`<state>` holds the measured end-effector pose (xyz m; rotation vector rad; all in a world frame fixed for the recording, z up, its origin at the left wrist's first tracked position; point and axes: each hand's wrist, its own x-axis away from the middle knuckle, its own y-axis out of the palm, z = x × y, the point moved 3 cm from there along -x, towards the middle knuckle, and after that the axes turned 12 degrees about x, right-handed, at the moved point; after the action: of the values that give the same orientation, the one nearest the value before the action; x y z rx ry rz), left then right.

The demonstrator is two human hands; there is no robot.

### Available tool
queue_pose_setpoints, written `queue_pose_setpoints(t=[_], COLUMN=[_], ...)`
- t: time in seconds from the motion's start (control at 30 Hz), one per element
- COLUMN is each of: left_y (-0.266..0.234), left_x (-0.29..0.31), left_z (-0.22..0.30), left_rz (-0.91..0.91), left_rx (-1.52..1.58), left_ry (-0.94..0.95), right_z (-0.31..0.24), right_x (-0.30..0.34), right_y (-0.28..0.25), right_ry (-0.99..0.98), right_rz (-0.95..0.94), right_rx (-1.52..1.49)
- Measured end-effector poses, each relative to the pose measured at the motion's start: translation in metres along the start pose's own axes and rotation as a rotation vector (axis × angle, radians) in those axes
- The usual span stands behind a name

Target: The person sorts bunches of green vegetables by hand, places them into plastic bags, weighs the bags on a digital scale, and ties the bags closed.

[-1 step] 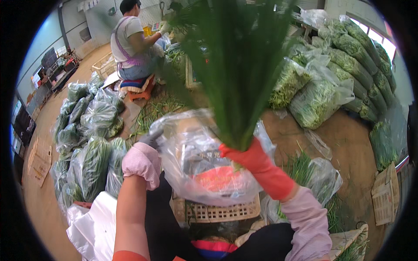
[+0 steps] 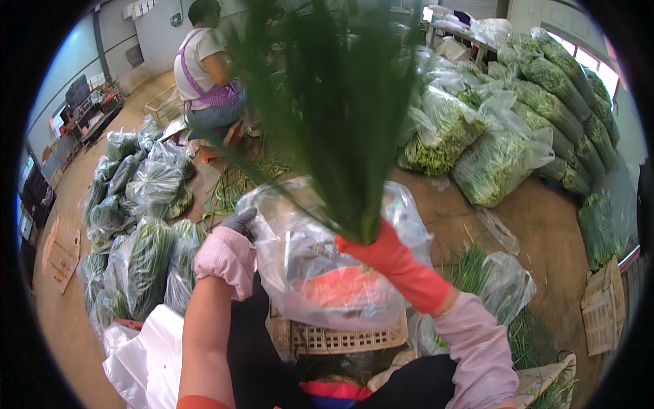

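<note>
My right hand [image 2: 392,262], in a red rubber glove, is closed around the lower end of a bunch of long green chives [image 2: 340,129]. The leaves fan upward, blurred, and hide part of the background. Under the bunch lies a clear plastic bag [image 2: 272,290] with a red printed patch, its mouth spread wide. At the bag's left rim, my left hand [image 2: 240,223], in a dark grey glove, pinches the film. Beneath the bag a beige plastic crate [image 2: 340,339] shows its slotted front wall; what is inside it is mostly covered.
Filled bags of greens [image 2: 146,266] are piled on the left, with white plastic sheets [image 2: 146,358] nearer me. Larger bags of greens [image 2: 552,102] are stacked at the far right. Loose chives [image 2: 470,269] lie right of the crate. A co-worker [image 2: 204,75] sits beyond on a low stool.
The bunch of chives has shifted slightly left and down with my right hand. The bag's mouth looks wider on the right. The co-worker's arm has moved behind the leaves.
</note>
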<state>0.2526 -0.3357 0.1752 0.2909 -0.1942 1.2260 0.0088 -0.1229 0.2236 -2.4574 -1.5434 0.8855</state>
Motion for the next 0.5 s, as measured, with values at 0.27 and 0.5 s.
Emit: queue_pose_setpoints(t=[0.27, 0.5], left_y=[-0.022, -0.032], left_x=[0.009, 0.015], left_z=[0.076, 0.088], left_rz=[-0.115, -0.025], left_rx=[0.512, 0.385], left_ry=[0.411, 0.445], right_z=[0.169, 0.100], right_x=[0.015, 0.006], right_y=[-0.032, -0.060], right_ry=[0.346, 0.399], right_rz=[-0.772, -0.767], right_rx=[0.945, 0.652])
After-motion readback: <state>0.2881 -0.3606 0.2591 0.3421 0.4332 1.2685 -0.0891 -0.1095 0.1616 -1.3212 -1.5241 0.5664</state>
